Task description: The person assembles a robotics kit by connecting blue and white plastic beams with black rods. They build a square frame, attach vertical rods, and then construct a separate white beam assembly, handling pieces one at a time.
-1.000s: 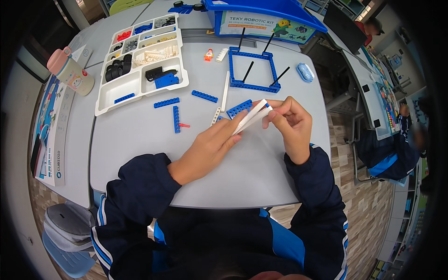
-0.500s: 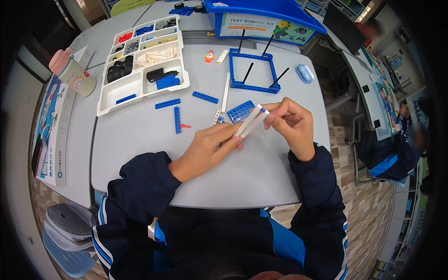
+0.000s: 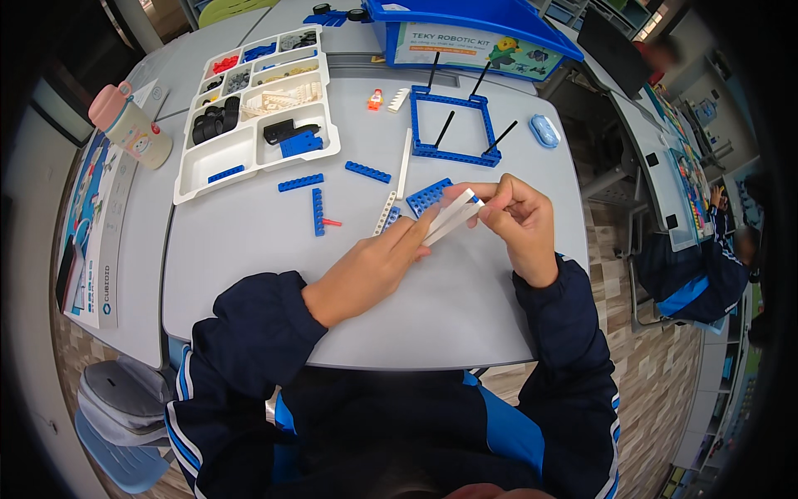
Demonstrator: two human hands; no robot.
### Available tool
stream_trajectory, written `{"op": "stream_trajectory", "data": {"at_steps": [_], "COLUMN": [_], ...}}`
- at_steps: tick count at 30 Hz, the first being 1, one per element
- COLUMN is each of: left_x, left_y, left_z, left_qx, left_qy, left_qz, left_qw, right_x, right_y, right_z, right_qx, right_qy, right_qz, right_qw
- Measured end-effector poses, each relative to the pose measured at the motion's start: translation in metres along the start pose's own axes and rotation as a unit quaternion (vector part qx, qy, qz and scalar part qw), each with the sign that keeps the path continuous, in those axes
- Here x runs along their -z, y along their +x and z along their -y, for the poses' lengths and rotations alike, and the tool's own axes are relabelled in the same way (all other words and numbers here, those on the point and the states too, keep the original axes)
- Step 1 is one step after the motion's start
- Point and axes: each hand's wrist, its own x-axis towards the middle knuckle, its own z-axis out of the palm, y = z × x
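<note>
Between my hands are white building beams [image 3: 450, 223], side by side and tilted, with a small blue piece [image 3: 475, 199] between their far ends. My left hand [image 3: 374, 264] is closed around their near end. The fingers of my right hand [image 3: 517, 223] pinch the far end by the blue piece. Just beyond my hands lies a blue studded plate [image 3: 430, 197]. A white beam with holes [image 3: 385, 212] lies beside my left fingertips. Past these, a long white beam [image 3: 405, 166] and a blue square frame [image 3: 453, 151] with several upright black rods rest on the table.
A white sorting tray [image 3: 328, 141] of parts stands at the left. Blue beams [image 3: 318, 212] lie in front of it, one with a red pin. A minifigure [image 3: 376, 100] and a light-blue case [image 3: 544, 131] are farther back. A bottle [image 3: 133, 133] stands far left; a blue bin [image 3: 482, 25] is behind.
My left hand has shifted slightly along the white beams, and their far ends have turned a little. The right hand keeps its pinch, moving very slightly.
</note>
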Motion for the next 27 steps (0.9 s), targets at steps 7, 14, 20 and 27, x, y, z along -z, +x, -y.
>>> {"op": "stream_trajectory", "data": {"at_steps": [7,14,20,27], "left_x": [0.006,0.011,0.01,0.003], "left_y": [0.003,0.006,0.011,0.005], "left_z": [-0.002,-0.008,-0.009,-0.006], "left_qx": [0.043,0.201,0.285,0.26], "left_qy": [-0.119,-0.388,-0.612,-0.555], "left_qz": [0.03,0.121,0.082,0.041], "left_qw": [0.991,0.891,0.733,0.789], "right_x": [-0.005,-0.003,-0.002,-0.006], "right_y": [0.002,0.0,0.0,-0.001], "right_z": [-0.004,0.0,-0.005,-0.011], "right_qx": [0.006,0.023,0.014,-0.007], "right_qy": [0.065,0.045,0.049,0.078], "right_qz": [0.016,0.051,0.067,0.104], "right_qw": [0.998,0.997,0.996,0.991]}}
